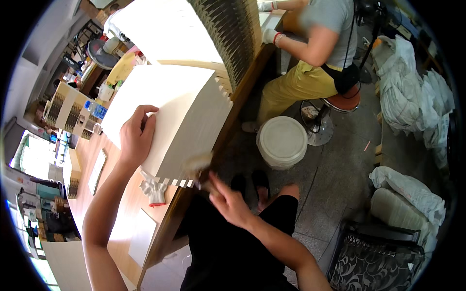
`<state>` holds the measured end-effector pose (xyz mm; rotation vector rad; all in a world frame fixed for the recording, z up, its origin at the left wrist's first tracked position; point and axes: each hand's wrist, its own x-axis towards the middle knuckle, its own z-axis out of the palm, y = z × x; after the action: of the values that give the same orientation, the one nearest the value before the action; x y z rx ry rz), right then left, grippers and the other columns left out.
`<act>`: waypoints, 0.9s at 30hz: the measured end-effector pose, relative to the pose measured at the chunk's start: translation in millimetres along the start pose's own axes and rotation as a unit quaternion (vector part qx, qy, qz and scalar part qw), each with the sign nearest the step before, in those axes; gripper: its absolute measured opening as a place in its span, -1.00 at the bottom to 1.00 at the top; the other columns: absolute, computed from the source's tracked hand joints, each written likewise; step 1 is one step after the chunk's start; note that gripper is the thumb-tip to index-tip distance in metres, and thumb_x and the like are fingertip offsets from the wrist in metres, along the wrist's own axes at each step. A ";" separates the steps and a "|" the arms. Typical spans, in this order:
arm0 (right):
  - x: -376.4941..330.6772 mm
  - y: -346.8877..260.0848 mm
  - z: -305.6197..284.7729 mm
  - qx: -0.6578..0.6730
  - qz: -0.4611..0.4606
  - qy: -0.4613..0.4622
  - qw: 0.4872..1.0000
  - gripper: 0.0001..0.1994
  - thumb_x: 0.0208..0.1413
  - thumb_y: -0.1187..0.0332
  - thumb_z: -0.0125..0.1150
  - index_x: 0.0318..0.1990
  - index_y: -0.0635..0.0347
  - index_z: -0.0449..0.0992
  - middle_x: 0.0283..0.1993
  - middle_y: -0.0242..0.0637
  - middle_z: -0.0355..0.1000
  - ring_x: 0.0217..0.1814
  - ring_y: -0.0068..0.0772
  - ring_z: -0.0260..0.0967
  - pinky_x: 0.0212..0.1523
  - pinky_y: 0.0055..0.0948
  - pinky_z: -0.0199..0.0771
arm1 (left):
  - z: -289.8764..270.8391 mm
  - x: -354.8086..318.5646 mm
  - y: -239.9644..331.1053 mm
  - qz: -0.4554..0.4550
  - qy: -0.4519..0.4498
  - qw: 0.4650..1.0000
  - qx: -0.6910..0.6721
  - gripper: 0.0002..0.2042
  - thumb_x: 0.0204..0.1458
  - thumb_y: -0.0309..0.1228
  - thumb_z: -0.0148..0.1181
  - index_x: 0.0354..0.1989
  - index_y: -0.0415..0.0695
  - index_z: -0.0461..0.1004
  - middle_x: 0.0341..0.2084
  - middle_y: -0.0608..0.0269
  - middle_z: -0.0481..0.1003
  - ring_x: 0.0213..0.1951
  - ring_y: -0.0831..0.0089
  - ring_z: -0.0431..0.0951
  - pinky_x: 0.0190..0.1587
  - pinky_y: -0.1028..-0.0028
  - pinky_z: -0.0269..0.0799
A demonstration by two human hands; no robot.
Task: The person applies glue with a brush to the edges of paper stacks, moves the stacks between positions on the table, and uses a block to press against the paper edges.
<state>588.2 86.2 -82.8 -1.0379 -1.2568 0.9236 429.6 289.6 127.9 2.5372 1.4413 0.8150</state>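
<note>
A thick stack of white sheets (160, 92) lies at the table's edge, its notched side facing right. My left hand (138, 136) rests on its top near the left side, fingers loosely bent and apart, holding nothing. Closed around the handle of a brush (198, 165) with pale bristles, my right hand (228, 201) is beside the stack's near right corner. The brush is smeared by motion and its bristles lie against or close to the side of the sheets; contact is hard to tell. A white glove with a red cuff (154, 191) lies just below the stack.
Another tall notched stack (233, 39) stands behind. A co-worker (315, 53) in gloves sits at the far right of the wooden table (116, 213). On the floor are a white lidded bucket (282, 140), a stool (342, 101), wrapped bundles (410, 87) and a black patterned chair (378, 257).
</note>
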 end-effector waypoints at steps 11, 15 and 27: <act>46.3 4.4 -8.8 0.015 0.005 0.093 0.996 -0.39 0.48 0.30 0.10 0.59 0.23 0.13 0.45 0.13 0.39 0.41 -0.06 0.47 0.35 -0.24 0.45 | 0.4 2.2 4.8 0.014 0.008 1.000 0.011 -0.81 0.33 -0.47 0.11 0.05 -0.17 0.54 -0.39 0.15 0.50 -0.37 0.37 0.50 -0.21 0.35 0.47; -54.9 -19.8 29.2 0.225 0.169 -0.135 0.950 -0.38 0.50 0.33 0.09 0.61 0.25 0.08 0.58 0.02 0.24 0.58 -0.20 0.25 0.54 -0.31 0.19 | -0.2 0.9 -4.4 0.014 0.009 1.000 0.018 -0.80 0.36 -0.46 0.05 0.06 -0.16 0.54 -0.36 0.13 0.53 -0.35 0.32 0.53 -0.17 0.32 0.48; -8.4 2.6 37.0 0.033 -0.012 0.042 0.999 -0.27 0.42 0.34 0.10 0.67 0.09 -0.04 0.07 -0.12 0.54 -0.20 -0.41 0.50 -0.04 -0.37 0.52 | 4.5 6.3 -1.5 0.031 0.022 0.999 0.023 -0.80 0.39 -0.39 0.03 0.08 -0.08 0.50 -0.52 0.15 0.47 -0.46 0.23 0.53 -0.28 0.27 0.44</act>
<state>550.5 82.6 -87.0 -0.9981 -1.1591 0.8889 433.2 296.3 126.0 2.6265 1.4155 0.8618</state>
